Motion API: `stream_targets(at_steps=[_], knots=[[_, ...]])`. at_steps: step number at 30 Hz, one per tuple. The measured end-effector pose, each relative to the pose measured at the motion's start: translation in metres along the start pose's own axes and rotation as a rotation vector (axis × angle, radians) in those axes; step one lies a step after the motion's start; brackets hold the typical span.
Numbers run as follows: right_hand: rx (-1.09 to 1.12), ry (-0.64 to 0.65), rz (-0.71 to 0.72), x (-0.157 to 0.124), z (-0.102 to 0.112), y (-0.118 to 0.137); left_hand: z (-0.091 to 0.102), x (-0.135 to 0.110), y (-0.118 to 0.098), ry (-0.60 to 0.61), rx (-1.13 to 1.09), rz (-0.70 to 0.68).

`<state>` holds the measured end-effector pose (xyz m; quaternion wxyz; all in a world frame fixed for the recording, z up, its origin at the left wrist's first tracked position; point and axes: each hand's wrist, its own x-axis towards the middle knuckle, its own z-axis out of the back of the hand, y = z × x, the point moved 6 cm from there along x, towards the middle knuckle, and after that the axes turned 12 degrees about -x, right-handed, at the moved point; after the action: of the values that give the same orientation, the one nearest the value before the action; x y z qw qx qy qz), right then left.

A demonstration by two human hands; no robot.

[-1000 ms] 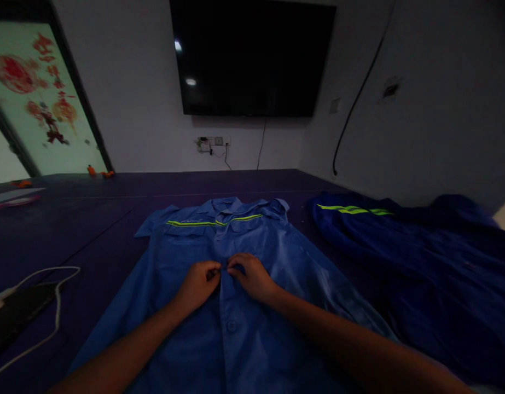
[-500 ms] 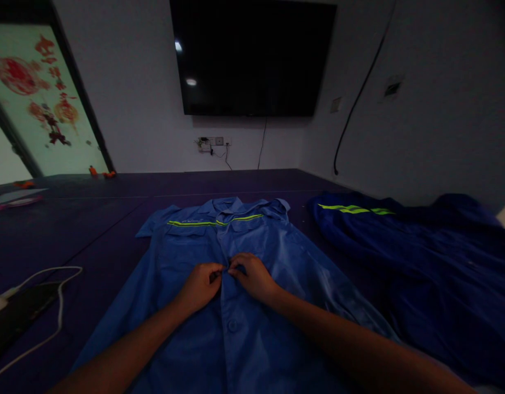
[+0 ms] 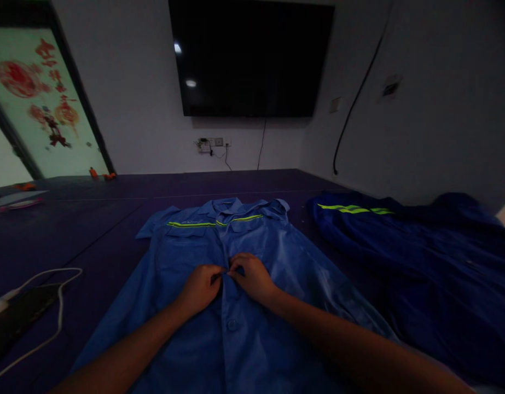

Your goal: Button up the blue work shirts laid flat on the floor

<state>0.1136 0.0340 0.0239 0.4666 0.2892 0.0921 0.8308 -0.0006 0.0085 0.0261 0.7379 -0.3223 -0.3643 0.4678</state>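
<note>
A blue short-sleeved work shirt (image 3: 186, 251) lies flat in front of me, collar at the far end, with a yellow-green stripe across the chest. My left hand (image 3: 203, 285) pinches the front placket from the left. From the right, my right hand (image 3: 252, 276) pinches the same edge, its fingertips close against the left ones. Whatever small part sits between the fingertips is hidden. Below the hands, a round button (image 3: 232, 325) shows on the placket.
Darker blue clothing (image 3: 433, 257) with a yellow-green stripe lies to the right on the purple surface (image 3: 125, 191). At the left are a black phone-like object (image 3: 26, 314) and a white cable (image 3: 60, 306). A television (image 3: 252, 60) hangs on the far wall.
Both hands keep their pinch on the placket; the fingertips have shifted very slightly. The shirt lies as before.
</note>
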Motion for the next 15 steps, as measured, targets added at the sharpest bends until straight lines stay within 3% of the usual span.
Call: stream_targets(at_steps=[10, 15], knots=[[0.073, -0.01, 0.017, -0.0016, 0.0029, 0.0007, 0.0004, -0.0015, -0.002, -0.002, 0.037, 0.004], [0.108, 0.046, 0.036, 0.0002, 0.0031, -0.0005, 0.0079, -0.0018, 0.0007, -0.094, 0.038, 0.027]])
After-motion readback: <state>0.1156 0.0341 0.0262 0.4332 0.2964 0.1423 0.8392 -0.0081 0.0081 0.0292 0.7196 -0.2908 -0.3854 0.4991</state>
